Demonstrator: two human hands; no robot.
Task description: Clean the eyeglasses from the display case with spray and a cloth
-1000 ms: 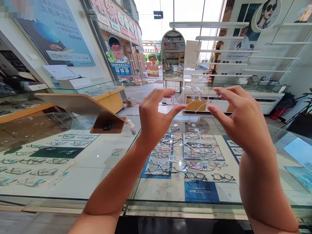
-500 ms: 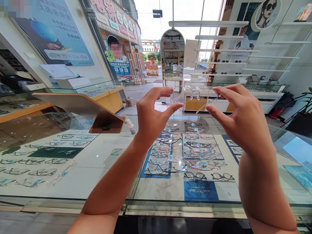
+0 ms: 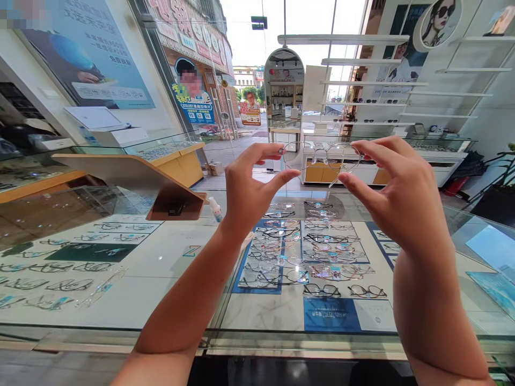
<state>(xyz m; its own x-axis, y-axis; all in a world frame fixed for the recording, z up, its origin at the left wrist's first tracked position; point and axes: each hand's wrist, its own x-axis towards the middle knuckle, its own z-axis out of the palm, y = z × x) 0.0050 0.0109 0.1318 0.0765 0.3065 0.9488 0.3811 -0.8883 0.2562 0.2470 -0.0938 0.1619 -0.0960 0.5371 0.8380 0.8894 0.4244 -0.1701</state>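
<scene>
A pair of thin-rimmed clear eyeglasses (image 3: 321, 156) is held up above the glass counter, between my two hands. My left hand (image 3: 257, 182) grips the left end of the frame, its fingers curled and the thumb stretched below. At the right end, my right hand (image 3: 396, 187) holds the frame near the hinge with its fingertips, the thumb lower by a temple arm. Below them, several rows of eyeglasses (image 3: 322, 290) lie in the glass display counter (image 3: 265, 313).
A wooden-edged panel (image 3: 132, 179) stands on the counter at the left, with a small white bottle (image 3: 215, 209) beside it. More eyeglasses (image 3: 70, 284) lie at the far left. Behind are an arched mirror (image 3: 285, 96), wall shelves (image 3: 374, 83) and a blue sheet (image 3: 493, 289) at the right.
The eyeglasses have tilted slightly, and the visible temple arm near my right thumb has shifted a little right. Both hands stay nearly in place.
</scene>
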